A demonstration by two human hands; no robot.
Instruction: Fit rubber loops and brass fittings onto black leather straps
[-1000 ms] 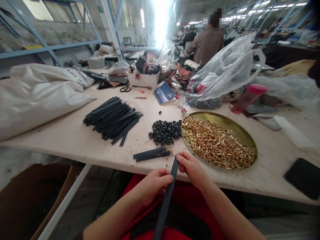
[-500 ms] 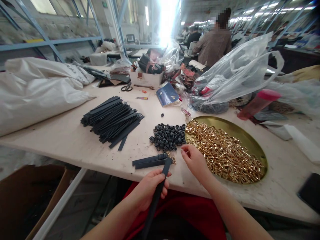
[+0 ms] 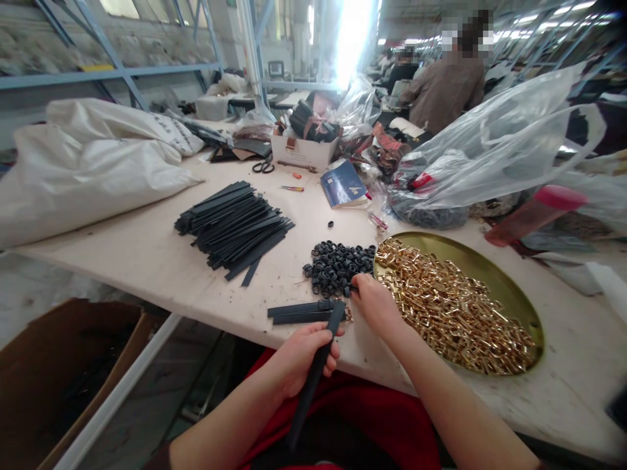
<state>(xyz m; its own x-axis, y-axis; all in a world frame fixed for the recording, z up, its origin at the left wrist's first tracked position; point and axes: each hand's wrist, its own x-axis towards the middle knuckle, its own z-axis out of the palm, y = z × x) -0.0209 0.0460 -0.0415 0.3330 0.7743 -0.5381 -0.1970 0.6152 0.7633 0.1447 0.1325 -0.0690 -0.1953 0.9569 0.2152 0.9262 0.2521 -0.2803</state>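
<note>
My left hand point(image 3: 300, 358) is closed around a dark strap point(image 3: 313, 375) that slants from the table edge down over my lap. My right hand point(image 3: 375, 301) reaches to the near edge of a heap of small black loops point(image 3: 337, 264), its fingertips pinched there on what looks like one loop. Two finished straps with gold buckles point(image 3: 306, 311) lie side by side on the table just left of that hand. A round gold tray point(image 3: 494, 277) full of gold buckles sits to the right of my right hand.
A stack of black straps point(image 3: 232, 222) lies at centre left, a big white sack point(image 3: 88, 166) beyond it. Scissors point(image 3: 263, 166), a blue booklet point(image 3: 343, 184), a white box point(image 3: 301, 151), plastic bags point(image 3: 494, 150) and a pink bottle point(image 3: 531, 212) crowd the far side. A brown carton point(image 3: 59, 378) stands below left. A person point(image 3: 453, 81) works behind.
My right hand left the strap's top end and moved up to the edge of the black loop heap. My left hand kept the strap. The view shifted right.
</note>
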